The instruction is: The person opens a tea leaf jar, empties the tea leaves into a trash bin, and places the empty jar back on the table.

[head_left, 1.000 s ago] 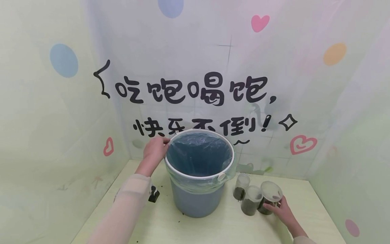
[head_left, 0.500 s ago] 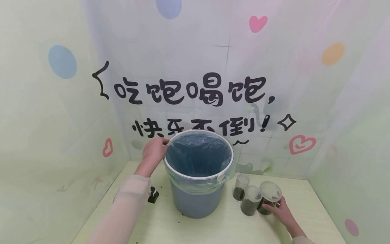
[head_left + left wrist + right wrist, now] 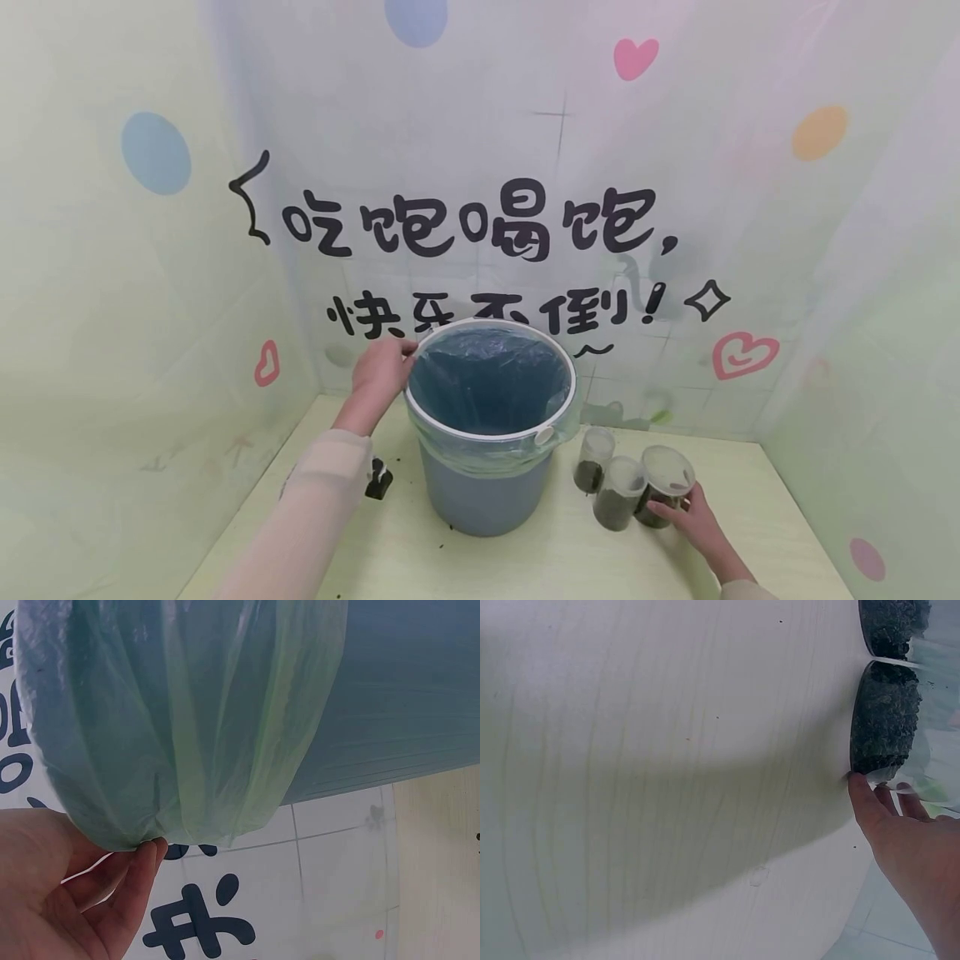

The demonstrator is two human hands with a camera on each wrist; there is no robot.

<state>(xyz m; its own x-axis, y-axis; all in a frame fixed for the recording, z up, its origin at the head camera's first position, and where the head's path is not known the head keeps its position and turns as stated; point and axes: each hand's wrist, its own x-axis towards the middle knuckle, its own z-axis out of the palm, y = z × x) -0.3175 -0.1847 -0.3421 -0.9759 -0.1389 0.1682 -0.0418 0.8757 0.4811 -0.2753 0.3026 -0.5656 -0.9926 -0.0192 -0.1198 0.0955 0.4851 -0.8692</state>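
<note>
A blue-grey trash bin (image 3: 483, 500) stands mid-table, lined with a thin green plastic bag (image 3: 465, 457) folded over its white rim. My left hand (image 3: 380, 368) pinches the bin's rim and the bag at the far left side; in the left wrist view the fingertips sit at the bag-covered edge. At the right, my right hand (image 3: 693, 518) grips a wide clear jar (image 3: 667, 471), partly filled with dark, leaf-like bits. Its thumb and fingers (image 3: 870, 806) lie around the jar near the base. Two narrower clear jars, a middle one (image 3: 619, 496) and a small one (image 3: 594, 458), stand beside it.
A small black object (image 3: 379, 480) lies left of the bin, partly behind the left sleeve. Dark crumbs are scattered on the pale wooden table (image 3: 540, 567). A printed curtain (image 3: 480, 125) with black lettering encloses the back and sides.
</note>
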